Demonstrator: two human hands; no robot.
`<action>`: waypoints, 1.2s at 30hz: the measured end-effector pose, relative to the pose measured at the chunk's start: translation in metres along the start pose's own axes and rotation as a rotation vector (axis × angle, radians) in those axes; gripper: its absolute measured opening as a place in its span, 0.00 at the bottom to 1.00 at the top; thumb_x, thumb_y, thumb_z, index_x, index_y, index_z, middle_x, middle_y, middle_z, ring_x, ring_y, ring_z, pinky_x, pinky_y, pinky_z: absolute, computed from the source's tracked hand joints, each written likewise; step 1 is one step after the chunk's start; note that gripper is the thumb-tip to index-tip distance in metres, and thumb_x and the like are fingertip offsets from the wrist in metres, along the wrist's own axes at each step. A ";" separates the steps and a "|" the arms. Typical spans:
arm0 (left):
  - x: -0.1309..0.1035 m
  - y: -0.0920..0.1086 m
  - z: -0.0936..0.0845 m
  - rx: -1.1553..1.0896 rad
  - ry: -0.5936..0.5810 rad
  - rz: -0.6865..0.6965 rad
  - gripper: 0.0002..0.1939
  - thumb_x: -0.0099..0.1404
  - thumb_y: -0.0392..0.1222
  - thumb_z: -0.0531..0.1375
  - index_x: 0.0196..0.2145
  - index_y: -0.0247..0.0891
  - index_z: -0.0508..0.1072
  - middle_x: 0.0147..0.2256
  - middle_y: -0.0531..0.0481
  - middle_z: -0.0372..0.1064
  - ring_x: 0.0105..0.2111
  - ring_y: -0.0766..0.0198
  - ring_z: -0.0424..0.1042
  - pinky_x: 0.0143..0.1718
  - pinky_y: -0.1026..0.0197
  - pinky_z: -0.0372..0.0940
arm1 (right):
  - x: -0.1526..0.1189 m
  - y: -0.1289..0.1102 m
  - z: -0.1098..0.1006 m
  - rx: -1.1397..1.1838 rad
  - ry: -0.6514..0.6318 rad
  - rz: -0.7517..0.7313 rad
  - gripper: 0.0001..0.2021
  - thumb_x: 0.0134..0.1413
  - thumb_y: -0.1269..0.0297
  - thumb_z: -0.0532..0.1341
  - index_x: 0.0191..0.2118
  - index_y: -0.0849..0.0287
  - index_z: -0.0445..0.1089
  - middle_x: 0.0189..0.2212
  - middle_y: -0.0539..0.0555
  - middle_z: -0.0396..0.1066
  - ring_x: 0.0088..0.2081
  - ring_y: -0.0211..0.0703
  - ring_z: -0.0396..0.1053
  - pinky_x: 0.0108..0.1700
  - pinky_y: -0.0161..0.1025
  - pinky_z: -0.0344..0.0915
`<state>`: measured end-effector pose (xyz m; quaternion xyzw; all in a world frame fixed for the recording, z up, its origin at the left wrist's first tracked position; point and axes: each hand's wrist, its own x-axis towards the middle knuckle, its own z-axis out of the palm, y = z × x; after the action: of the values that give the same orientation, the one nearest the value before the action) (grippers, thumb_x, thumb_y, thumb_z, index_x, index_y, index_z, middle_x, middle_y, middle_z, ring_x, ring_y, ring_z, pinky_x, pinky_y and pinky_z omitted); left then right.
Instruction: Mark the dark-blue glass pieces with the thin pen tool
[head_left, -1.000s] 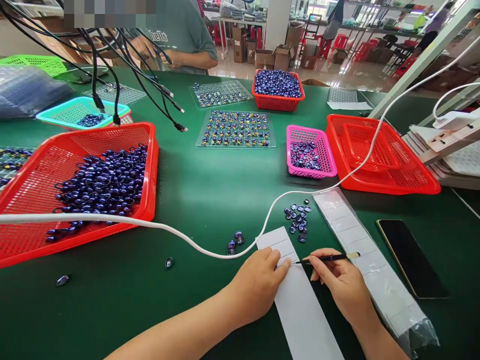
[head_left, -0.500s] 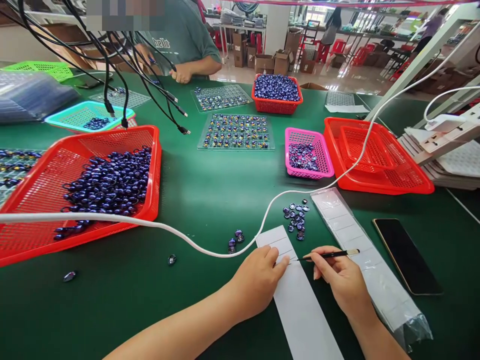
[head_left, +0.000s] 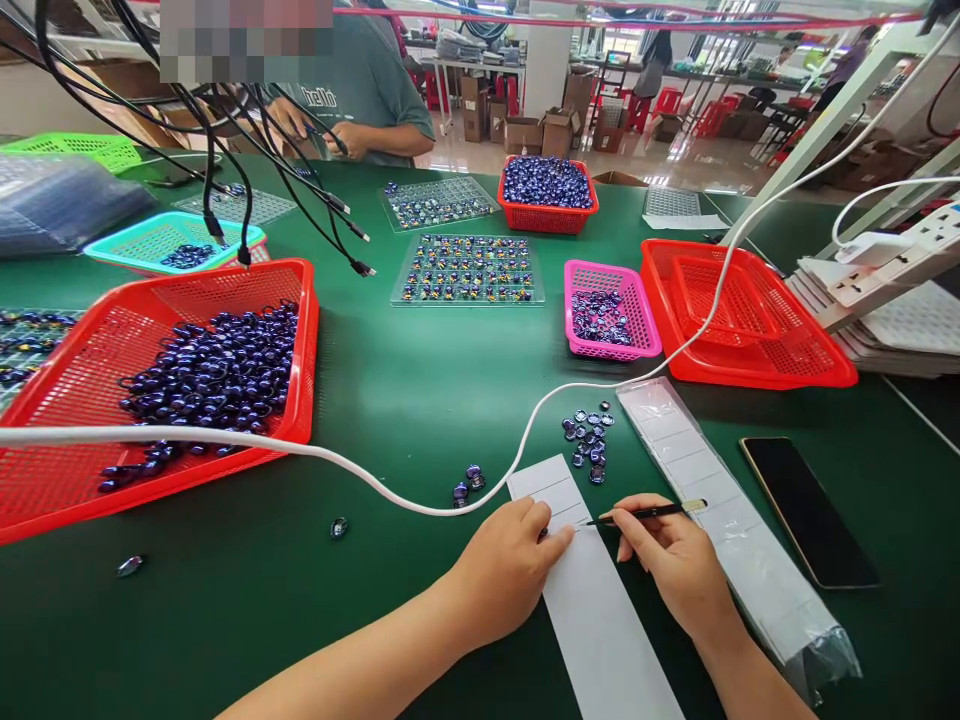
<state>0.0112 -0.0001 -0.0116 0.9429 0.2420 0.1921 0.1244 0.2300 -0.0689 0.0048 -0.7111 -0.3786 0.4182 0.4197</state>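
My left hand (head_left: 504,570) rests on a long white card strip (head_left: 600,620) marked with thin cross lines. Its fingers are curled, and a bit of something small and dark shows between thumb and forefinger. In my right hand (head_left: 675,560) is a pair of slim black tweezers (head_left: 660,510), held like a pen. Their point reaches the strip just right of my left thumb. Beyond the strip lie loose shiny purple-blue oval pieces (head_left: 589,440), with a few more (head_left: 469,485) by its left corner.
A white cable (head_left: 420,508) crosses the table. Plastic-wrapped strips (head_left: 720,500) and a phone (head_left: 810,510) lie to the right. Around stand a red basket (head_left: 304,350) of dark looped pieces, a pink basket (head_left: 649,320) and nested red baskets (head_left: 817,350). A co-worker (head_left: 367,90) stands across the table.
The whole view has shifted slightly. My hands keep nearly the same pose on the strip, the tweezers' tip still by my left thumb. The co-worker's hands have moved a little.
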 end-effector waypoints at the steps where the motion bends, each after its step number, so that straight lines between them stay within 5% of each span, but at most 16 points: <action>1: 0.000 0.000 0.000 0.002 -0.001 -0.002 0.19 0.65 0.27 0.52 0.50 0.38 0.73 0.33 0.46 0.64 0.30 0.60 0.62 0.30 0.58 0.63 | -0.001 0.000 0.000 0.004 0.017 -0.002 0.23 0.54 0.43 0.66 0.41 0.60 0.73 0.25 0.54 0.75 0.24 0.43 0.70 0.25 0.36 0.64; 11: 0.001 0.000 0.002 -0.009 0.038 0.004 0.19 0.64 0.27 0.53 0.49 0.37 0.74 0.32 0.46 0.64 0.29 0.59 0.63 0.27 0.58 0.62 | -0.001 0.005 0.000 -0.004 -0.041 -0.011 0.20 0.57 0.45 0.65 0.42 0.58 0.73 0.27 0.53 0.75 0.27 0.42 0.72 0.33 0.36 0.68; 21: 0.002 0.001 0.002 -0.004 0.028 -0.004 0.20 0.62 0.26 0.53 0.49 0.37 0.73 0.31 0.46 0.64 0.29 0.59 0.62 0.27 0.59 0.61 | 0.000 0.003 0.000 0.030 0.002 -0.002 0.20 0.56 0.46 0.66 0.41 0.60 0.72 0.26 0.54 0.75 0.24 0.41 0.70 0.27 0.36 0.64; 36: 0.002 -0.001 0.002 0.023 0.015 0.014 0.20 0.62 0.26 0.54 0.49 0.36 0.73 0.31 0.45 0.65 0.29 0.58 0.63 0.26 0.58 0.63 | 0.001 0.012 0.000 -0.027 -0.035 -0.043 0.16 0.60 0.49 0.64 0.42 0.58 0.72 0.28 0.52 0.76 0.26 0.39 0.71 0.32 0.34 0.70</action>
<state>0.0130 0.0010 -0.0127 0.9444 0.2387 0.1972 0.1102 0.2325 -0.0728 -0.0061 -0.7008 -0.4068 0.4163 0.4124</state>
